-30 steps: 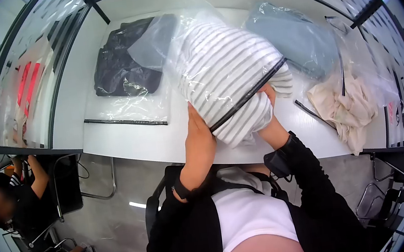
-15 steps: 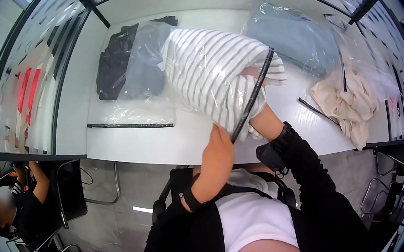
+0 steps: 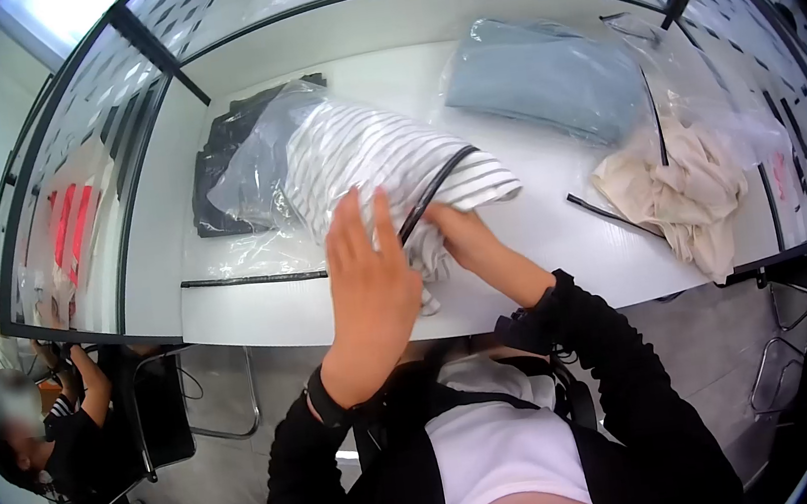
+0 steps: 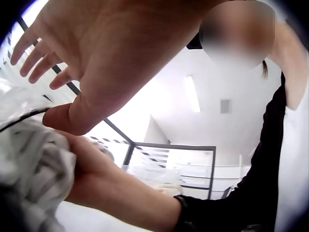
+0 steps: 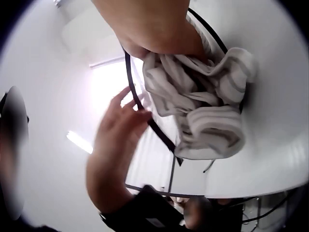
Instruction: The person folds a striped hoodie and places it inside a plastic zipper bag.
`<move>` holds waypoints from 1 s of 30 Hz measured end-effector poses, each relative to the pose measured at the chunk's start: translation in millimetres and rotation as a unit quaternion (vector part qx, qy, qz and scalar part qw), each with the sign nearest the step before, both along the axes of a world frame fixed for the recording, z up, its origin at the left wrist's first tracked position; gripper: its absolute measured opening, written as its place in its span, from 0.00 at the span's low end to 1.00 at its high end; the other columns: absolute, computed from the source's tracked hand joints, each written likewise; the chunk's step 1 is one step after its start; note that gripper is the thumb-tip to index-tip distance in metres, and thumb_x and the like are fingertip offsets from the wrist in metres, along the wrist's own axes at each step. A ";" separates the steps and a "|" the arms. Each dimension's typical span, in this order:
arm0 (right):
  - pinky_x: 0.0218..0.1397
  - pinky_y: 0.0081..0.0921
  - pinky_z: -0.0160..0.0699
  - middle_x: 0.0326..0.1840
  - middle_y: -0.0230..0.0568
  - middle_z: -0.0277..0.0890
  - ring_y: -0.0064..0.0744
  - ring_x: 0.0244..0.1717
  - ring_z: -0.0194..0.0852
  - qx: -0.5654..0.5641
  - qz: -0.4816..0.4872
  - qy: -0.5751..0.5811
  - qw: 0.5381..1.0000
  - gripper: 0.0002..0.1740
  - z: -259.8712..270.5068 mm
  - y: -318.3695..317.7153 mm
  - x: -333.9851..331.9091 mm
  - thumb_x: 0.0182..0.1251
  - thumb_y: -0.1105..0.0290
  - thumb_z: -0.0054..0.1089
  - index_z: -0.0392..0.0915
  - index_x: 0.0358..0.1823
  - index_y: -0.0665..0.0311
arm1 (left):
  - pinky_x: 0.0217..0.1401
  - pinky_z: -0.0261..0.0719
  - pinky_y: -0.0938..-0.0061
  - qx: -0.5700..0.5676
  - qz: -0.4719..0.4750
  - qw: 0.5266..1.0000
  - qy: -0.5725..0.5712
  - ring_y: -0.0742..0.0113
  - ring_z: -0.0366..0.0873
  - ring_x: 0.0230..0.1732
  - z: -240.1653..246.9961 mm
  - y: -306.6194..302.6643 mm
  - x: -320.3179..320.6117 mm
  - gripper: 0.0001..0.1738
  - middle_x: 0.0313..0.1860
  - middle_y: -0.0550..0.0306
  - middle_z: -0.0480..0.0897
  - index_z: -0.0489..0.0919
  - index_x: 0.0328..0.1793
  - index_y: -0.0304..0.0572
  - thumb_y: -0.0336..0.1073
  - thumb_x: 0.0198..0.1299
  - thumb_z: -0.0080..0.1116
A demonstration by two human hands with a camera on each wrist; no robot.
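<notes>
A white-and-grey striped garment [image 3: 366,151] lies partly inside a clear plastic bag with a black strip [image 3: 436,188] along its mouth. Its bunched end [image 5: 203,106] sticks out of the opening. My right hand [image 3: 467,239] reaches in at that mouth, against the cloth; its fingers are hidden by bag and fabric, so I cannot tell whether they grip. My left hand [image 3: 371,271] is over the near side of the bag, fingers extended and spread. In the left wrist view its thumb [image 4: 67,118] is right at the black strip.
Behind the striped garment lies a dark bagged garment [image 3: 213,180], its bag's black strip [image 3: 256,280] towards me. A blue bagged garment [image 3: 543,79] is at the back right. Crumpled beige cloth [image 3: 683,187] sits at right by another black strip [image 3: 616,216]. Side panels flank the white table [image 3: 558,278].
The bagged striped garment has moved left and nearer, over the dark bag. My left hand has gone from the strip's lower end to spread fingers over the bag; my right hand stays at the mouth.
</notes>
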State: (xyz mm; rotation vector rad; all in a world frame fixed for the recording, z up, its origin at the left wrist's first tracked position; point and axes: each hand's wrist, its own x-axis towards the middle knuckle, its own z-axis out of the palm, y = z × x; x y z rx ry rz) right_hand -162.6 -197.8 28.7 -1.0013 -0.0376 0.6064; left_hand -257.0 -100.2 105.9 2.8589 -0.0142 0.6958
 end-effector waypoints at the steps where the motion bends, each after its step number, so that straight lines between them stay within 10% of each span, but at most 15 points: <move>1: 0.58 0.26 0.65 0.59 0.42 0.64 0.34 0.58 0.63 -0.006 -0.018 -0.065 0.998 0.29 -3.2 -0.6 -7.7 0.56 0.73 0.56 0.61 0.60 0.68 | 0.61 0.60 0.55 0.014 -0.034 0.999 0.001 0.39 0.60 0.60 1.9 -6.8 5.0 0.38 0.61 0.37 0.59 0.58 0.63 0.32 0.20 0.39 0.52; 6: 0.63 0.27 0.59 0.65 0.43 0.57 0.36 0.64 0.57 -0.022 -0.081 -0.287 0.954 0.30 -3.7 1.7 -17.3 0.58 0.70 0.55 0.58 0.62 0.67 | 0.55 0.69 0.60 0.087 -0.110 0.990 0.030 0.43 0.66 0.56 12.6 -23.8 55.8 0.31 0.57 0.37 0.67 0.62 0.60 0.32 0.24 0.44 0.50; 15: 0.64 0.33 0.57 0.67 0.43 0.53 0.38 0.66 0.54 0.006 -0.041 -0.286 0.957 0.28 -1.8 -6.6 -1.6 0.59 0.69 0.53 0.59 0.62 0.65 | 0.24 0.76 0.72 0.289 -0.122 0.933 0.174 0.61 0.80 0.28 26.1 -59.2 109.8 0.08 0.25 0.54 0.77 0.77 0.27 0.38 0.27 0.37 0.60; 23: 0.65 0.37 0.55 0.69 0.43 0.50 0.40 0.68 0.51 -0.004 -0.049 -0.318 0.947 0.27 18.5 -20.1 17.2 0.61 0.69 0.51 0.60 0.62 0.64 | 0.24 0.74 0.71 0.115 -0.129 0.980 -0.096 0.56 0.77 0.28 65.8 -74.7 102.1 0.09 0.23 0.55 0.75 0.75 0.28 0.42 0.28 0.36 0.56; 27: 0.66 0.40 0.54 0.70 0.43 0.49 0.41 0.68 0.50 -0.062 -0.140 -0.506 0.849 0.26 71.6 -40.3 42.0 0.61 0.69 0.50 0.60 0.62 0.63 | 0.26 0.77 0.75 -0.087 -0.161 0.918 -0.353 0.63 0.81 0.27 98.7 -56.0 52.1 0.21 0.37 0.52 0.79 0.74 0.47 0.41 0.22 0.43 0.54; 30: 0.67 0.42 0.53 0.70 0.43 0.47 0.42 0.69 0.49 -0.182 -0.192 -0.695 0.669 0.26 104.4 -54.2 64.8 0.62 0.68 0.49 0.60 0.62 0.63 | 0.29 0.79 0.81 -0.280 -0.089 0.894 -0.338 0.64 0.83 0.36 75.6 -29.1 23.6 0.21 0.46 0.49 0.78 0.72 0.50 0.35 0.14 0.48 0.46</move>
